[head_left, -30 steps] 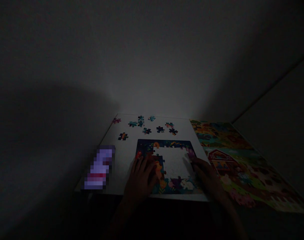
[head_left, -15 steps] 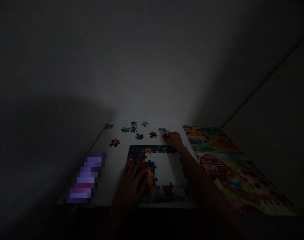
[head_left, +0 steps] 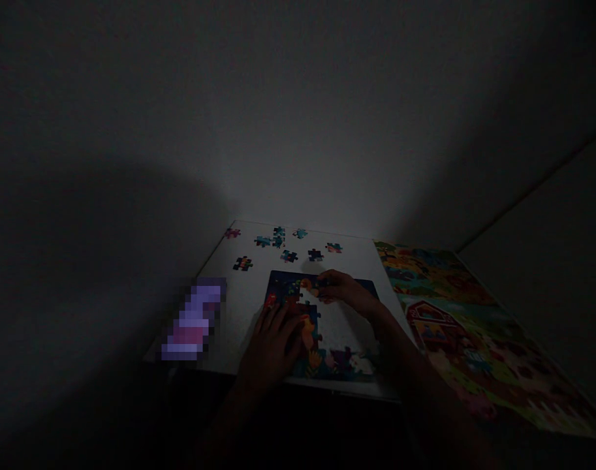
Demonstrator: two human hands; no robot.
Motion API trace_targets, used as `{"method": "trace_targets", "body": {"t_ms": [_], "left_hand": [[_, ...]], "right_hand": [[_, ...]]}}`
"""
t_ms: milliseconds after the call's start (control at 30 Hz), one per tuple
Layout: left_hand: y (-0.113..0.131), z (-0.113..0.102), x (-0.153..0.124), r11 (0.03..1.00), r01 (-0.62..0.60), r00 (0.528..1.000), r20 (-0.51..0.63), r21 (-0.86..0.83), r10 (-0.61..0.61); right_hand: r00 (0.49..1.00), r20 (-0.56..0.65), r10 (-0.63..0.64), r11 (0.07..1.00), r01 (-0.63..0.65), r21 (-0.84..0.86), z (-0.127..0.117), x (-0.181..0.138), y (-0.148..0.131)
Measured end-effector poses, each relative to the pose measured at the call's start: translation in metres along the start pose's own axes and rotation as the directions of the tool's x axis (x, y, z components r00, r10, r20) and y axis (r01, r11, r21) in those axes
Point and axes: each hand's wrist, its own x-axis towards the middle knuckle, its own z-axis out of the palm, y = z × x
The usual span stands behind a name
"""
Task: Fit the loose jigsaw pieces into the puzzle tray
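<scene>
The scene is very dark. A partly built jigsaw puzzle [head_left: 327, 356] with a dark blue border lies on a white board [head_left: 239, 307]. My left hand [head_left: 273, 343] lies flat on the puzzle's left part, fingers stretched out. My right hand [head_left: 344, 290] is over the puzzle's top edge with the fingers pinched together on a small puzzle piece [head_left: 321, 287]. Several loose pieces [head_left: 288, 256] lie scattered on the board beyond the puzzle.
A large colourful farm picture sheet [head_left: 454, 313] lies to the right of the board. A blurred purple object [head_left: 194, 320] sits at the board's left edge. A plain wall rises behind.
My right hand went from the puzzle's right edge out to the loose pieces, took one, and came back to the puzzle's top edge. The left hand stayed put.
</scene>
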Motion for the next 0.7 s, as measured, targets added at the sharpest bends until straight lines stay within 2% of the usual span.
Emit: {"method": "trace_targets", "body": {"t_ms": [133, 333, 400, 567, 700], "left_hand": [[0.002, -0.002, 0.002, 1.0, 0.008, 1.0, -0.011, -0.011, -0.009], [0.003, -0.006, 0.004, 1.0, 0.012, 1.0, 0.017, -0.021, -0.011], [0.003, -0.006, 0.004, 1.0, 0.019, 0.999, 0.026, -0.022, -0.019], [0.005, -0.008, 0.005, 1.0, 0.019, 0.998, 0.053, -0.023, -0.018], [0.005, -0.009, 0.005, 0.999, 0.025, 0.998, 0.053, -0.024, -0.024]], "right_hand": [[0.994, -0.081, -0.069, 0.996, 0.074, 0.058, 0.022, 0.009, 0.017], [0.969, -0.194, -0.154, 0.987, 0.162, 0.024, 0.032, 0.017, 0.027], [0.966, -0.208, -0.152, 0.988, 0.155, -0.002, 0.033, 0.017, 0.03], [0.967, -0.198, -0.162, 0.983, 0.176, 0.051, 0.032, 0.016, 0.037], [0.949, -0.191, -0.252, 0.967, 0.238, -0.094, 0.033, 0.014, 0.036]]}}
